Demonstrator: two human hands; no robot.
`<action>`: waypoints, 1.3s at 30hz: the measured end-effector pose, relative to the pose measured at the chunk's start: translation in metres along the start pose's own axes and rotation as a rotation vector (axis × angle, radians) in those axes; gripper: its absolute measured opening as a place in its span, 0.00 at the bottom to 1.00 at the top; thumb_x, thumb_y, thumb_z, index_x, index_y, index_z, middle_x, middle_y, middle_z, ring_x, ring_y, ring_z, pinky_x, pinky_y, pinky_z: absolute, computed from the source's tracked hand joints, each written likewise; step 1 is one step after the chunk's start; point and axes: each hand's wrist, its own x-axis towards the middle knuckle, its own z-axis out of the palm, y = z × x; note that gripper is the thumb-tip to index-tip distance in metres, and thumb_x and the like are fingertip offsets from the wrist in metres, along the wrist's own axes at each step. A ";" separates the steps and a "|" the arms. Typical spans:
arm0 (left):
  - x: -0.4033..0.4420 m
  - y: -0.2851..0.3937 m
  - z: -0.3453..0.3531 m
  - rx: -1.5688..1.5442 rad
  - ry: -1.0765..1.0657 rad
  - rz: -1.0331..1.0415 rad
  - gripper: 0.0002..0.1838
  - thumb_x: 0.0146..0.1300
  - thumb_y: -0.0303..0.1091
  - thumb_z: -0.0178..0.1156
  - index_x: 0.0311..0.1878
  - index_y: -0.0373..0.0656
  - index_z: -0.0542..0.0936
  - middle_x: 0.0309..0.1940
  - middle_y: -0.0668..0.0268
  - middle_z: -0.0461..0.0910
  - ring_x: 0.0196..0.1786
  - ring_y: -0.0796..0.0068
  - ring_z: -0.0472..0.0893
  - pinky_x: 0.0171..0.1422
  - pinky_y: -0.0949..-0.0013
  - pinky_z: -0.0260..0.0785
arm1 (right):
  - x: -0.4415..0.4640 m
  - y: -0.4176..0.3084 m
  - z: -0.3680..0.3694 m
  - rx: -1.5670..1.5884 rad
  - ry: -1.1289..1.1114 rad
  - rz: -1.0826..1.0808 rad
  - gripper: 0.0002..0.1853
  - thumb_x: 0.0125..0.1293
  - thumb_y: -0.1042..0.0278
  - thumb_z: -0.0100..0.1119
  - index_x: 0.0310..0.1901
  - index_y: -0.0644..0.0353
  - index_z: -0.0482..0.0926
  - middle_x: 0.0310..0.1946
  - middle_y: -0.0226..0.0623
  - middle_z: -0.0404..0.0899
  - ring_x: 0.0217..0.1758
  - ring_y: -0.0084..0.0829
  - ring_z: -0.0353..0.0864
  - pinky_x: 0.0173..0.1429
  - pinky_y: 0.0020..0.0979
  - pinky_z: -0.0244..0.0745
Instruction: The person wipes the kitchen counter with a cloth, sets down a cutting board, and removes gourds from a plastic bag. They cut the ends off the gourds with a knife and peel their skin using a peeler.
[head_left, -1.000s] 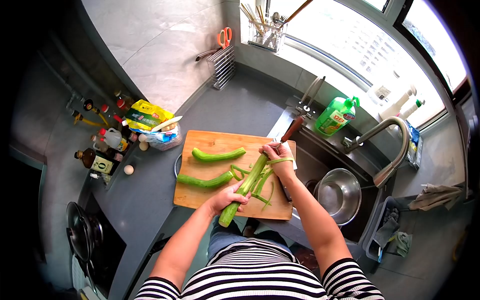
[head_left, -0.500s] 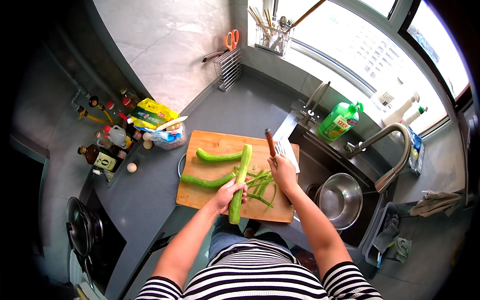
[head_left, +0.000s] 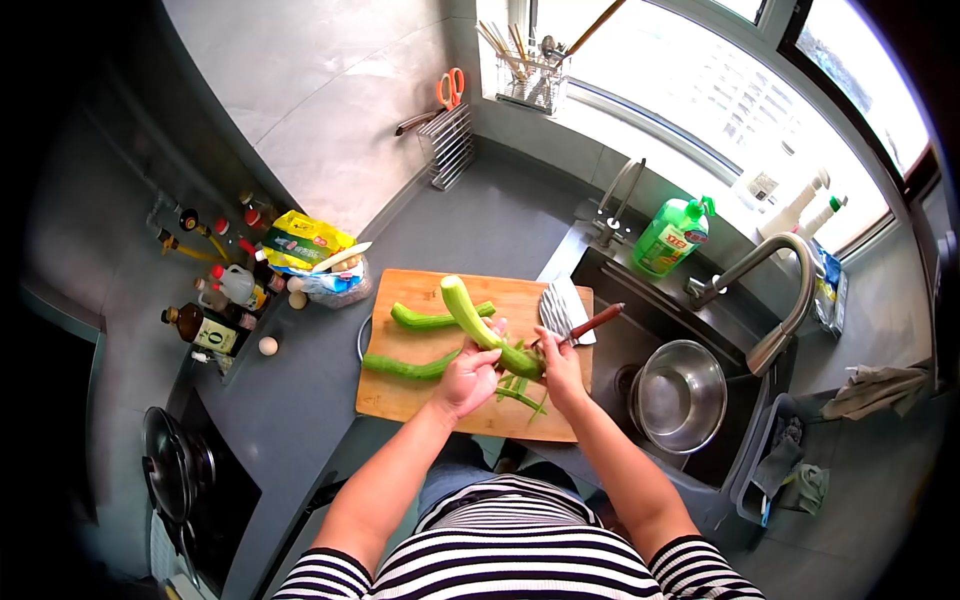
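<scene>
My left hand (head_left: 472,379) is closed around a long, pale green gourd (head_left: 466,308), slanted above the wooden cutting board (head_left: 480,416). Its far end rises up and left; the near end reaches my right hand (head_left: 563,372). My right hand is closed on a brown-handled tool (head_left: 600,319), whose handle points right and whose head the fingers hide. Its fingertips are at the gourd's near end. Two other green gourds (head_left: 408,367) lie on the board's left half. Green peel strips (head_left: 520,397) lie below my hands. A broad metal blade (head_left: 570,300) rests at the board's right edge.
Right of the board is the sink, with a steel bowl (head_left: 680,397) and a curved faucet (head_left: 800,290). A green soap bottle (head_left: 672,238) stands behind it. Left are a yellow bag (head_left: 306,240), an egg (head_left: 268,346) and several bottles (head_left: 203,326). Pans (head_left: 172,465) sit lower left.
The held gourd has tipped left at its far end, and its near end has swung right towards my right hand. The brown handle has turned from pointing up to pointing right.
</scene>
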 end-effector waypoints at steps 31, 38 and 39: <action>0.010 0.076 -0.026 0.403 -0.195 -0.665 0.35 0.58 0.22 0.51 0.72 0.50 0.60 0.34 0.74 0.68 0.33 0.86 0.67 0.33 0.79 0.61 | -0.034 -0.009 0.091 -0.494 -0.007 -0.580 0.10 0.56 0.61 0.72 0.41 0.43 0.89 0.77 0.48 0.46 0.79 0.51 0.41 0.76 0.50 0.41; 0.007 0.077 -0.023 0.331 -0.241 -0.658 0.35 0.58 0.19 0.54 0.70 0.49 0.61 0.40 0.70 0.68 0.33 0.85 0.68 0.31 0.79 0.60 | -0.034 -0.015 0.089 -0.604 0.008 -0.631 0.09 0.57 0.64 0.72 0.41 0.44 0.89 0.76 0.47 0.50 0.79 0.46 0.44 0.75 0.47 0.45; 0.007 0.076 -0.024 0.323 -0.232 -0.674 0.34 0.58 0.19 0.54 0.69 0.49 0.61 0.40 0.70 0.68 0.33 0.84 0.68 0.31 0.80 0.59 | -0.033 -0.015 0.089 -0.606 0.024 -0.631 0.09 0.57 0.65 0.71 0.41 0.45 0.89 0.76 0.46 0.51 0.78 0.44 0.46 0.75 0.45 0.48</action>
